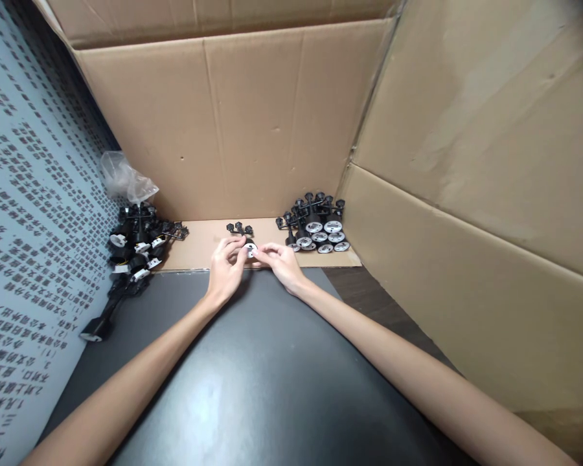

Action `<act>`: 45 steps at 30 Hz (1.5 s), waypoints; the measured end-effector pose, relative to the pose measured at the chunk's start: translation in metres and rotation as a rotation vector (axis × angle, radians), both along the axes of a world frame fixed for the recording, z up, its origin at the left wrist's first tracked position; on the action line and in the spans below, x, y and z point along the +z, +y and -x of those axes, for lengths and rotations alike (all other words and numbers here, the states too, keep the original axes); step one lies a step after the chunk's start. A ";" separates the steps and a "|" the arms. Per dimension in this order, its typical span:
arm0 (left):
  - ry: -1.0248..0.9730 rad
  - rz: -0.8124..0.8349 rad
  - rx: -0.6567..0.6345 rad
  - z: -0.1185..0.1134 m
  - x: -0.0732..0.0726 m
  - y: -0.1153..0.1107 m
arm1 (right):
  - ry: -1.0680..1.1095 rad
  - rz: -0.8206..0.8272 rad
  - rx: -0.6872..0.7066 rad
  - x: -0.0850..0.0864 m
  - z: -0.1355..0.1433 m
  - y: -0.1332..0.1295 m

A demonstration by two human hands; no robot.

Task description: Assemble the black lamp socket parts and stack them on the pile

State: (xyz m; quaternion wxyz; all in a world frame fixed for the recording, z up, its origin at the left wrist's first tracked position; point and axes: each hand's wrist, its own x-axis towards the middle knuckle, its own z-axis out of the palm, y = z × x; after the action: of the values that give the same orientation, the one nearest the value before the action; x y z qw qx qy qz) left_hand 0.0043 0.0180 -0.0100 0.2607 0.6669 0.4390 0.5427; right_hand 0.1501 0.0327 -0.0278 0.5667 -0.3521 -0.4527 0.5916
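Note:
A small black toy street lamp lies between my hands, its round white base facing me and its lantern heads pointing away. My left hand is closed around the side of its base, thumb and fingers gripping the rim. My right hand pinches at the right edge of the white base with thumb and forefinger. The fingertips partly cover the base, so its details are hard to make out.
Finished-looking lamps are stacked at the right, white bases toward me. A jumbled heap of similar lamps sits at the left, with a clear plastic bag above it. Cardboard walls stand behind and right; a printed sheet is left.

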 end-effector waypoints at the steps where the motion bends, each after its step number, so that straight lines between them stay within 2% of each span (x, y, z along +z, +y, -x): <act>1: -0.011 0.006 -0.003 0.000 0.000 0.000 | 0.003 -0.001 -0.010 0.000 0.000 0.000; 18: -0.091 0.065 0.010 0.000 0.002 -0.001 | -0.116 -0.065 -0.021 0.002 -0.003 -0.001; 23: -0.168 0.083 0.021 -0.002 0.000 0.001 | -0.196 -0.078 -0.038 0.002 -0.005 0.000; 32: -0.252 0.124 0.000 0.002 0.002 0.004 | -0.290 -0.185 -0.033 -0.001 -0.008 0.002; 38: -0.202 0.094 0.014 0.002 0.002 0.003 | -0.300 -0.202 -0.048 -0.002 -0.007 0.002; 45: -0.176 0.045 0.006 -0.001 0.001 0.002 | -0.193 -0.156 -0.063 -0.006 -0.004 0.005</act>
State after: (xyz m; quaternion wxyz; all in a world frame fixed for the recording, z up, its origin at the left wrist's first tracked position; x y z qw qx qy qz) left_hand 0.0053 0.0197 -0.0094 0.3119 0.6091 0.4284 0.5900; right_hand 0.1544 0.0372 -0.0338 0.5645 -0.3765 -0.5385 0.4997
